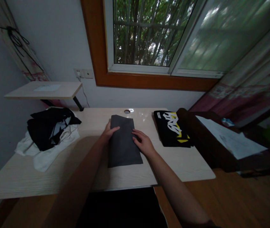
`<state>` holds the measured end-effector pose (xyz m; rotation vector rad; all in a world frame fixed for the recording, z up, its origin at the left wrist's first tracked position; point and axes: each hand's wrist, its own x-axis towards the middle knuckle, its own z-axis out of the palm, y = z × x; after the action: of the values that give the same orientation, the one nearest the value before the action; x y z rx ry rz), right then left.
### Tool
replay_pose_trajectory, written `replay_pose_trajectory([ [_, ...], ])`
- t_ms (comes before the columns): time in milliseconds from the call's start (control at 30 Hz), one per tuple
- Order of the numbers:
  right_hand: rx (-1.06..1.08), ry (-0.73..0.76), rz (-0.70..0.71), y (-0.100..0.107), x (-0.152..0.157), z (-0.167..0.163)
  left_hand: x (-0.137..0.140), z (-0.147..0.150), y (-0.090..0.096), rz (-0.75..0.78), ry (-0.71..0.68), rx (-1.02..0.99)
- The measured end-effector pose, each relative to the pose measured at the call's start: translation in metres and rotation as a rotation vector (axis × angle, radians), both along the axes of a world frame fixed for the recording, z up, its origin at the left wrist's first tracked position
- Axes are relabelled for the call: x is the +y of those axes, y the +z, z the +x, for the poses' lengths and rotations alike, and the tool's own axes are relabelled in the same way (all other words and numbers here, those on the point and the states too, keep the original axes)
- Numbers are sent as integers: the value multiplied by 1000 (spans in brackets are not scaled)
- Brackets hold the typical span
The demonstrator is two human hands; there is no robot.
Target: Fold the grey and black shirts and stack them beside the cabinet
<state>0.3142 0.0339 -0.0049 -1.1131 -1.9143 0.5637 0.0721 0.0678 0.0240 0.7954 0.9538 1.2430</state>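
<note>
Folded grey garment [123, 142] lies mid-worktop [184, 164], long axis near-to-far. Left hand [110, 132] flat on its left edge, right hand [144, 142] flat on its right edge, fingers spread, pinching nothing; both equally close. Folded black printed shirt [171, 128] right, loose clothes pile [49, 133] left. Window [149, 34] on the far wall.

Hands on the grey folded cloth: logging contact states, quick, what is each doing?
Left hand: open, flat on the left edge of the dark grey folded cloth.
Right hand: open, resting on its right edge.
</note>
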Motion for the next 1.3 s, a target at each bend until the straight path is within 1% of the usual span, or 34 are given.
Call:
replay_pose_trajectory([
  [100, 22, 22, 3, 1, 0, 0, -4, -4, -4, -34, 33, 33],
  [200, 48, 23, -3, 2, 0, -1, -9, -12, -8, -68, -6, -42],
  [267, 69, -15, -43, 3, 0, -1, -12, -17, -8, -66, -21, -102],
  [333, 98, -68, -145, 3, 0, -2, -15, -20, -8, -53, -26, -154],
  [433, 211, -95, -370, 7, -1, -7, -18, -24, -7, -42, -51, -213],
  [500, 376, -39, -506, 11, -3, -13, -21, -25, -5, -51, -68, -240],
  [600, 634, 71, -664, 19, -9, -24, -23, -27, -3, -106, -75, -261],
  [767, 908, 102, -863, 31, -14, -34, -25, -27, -2, -159, -22, -235],
  [800, 953, 100, -879, 32, -13, -35, -25, -26, -2, -156, 2, -220],
  [867, 1018, 77, -868, 31, -12, -36, -25, -24, -2, -133, 44, -187],
  [1000, 1062, 55, -793, 25, -10, -40, -24, -20, 0, -36, 86, -118],
  [1100, 1066, 63, -794, 23, -10, -40, -24, -18, 3, -11, 98, -97],
  [1167, 1050, 42, -849, 24, -11, -38, -24, -18, 4, -22, 96, -105],
  [1233, 996, 29, -943, 25, -10, -35, -24, -19, 4, -25, 91, -123],
  [1300, 924, 57, -1051, 26, -10, -32, -24, -21, 4, -21, 87, -149],
])
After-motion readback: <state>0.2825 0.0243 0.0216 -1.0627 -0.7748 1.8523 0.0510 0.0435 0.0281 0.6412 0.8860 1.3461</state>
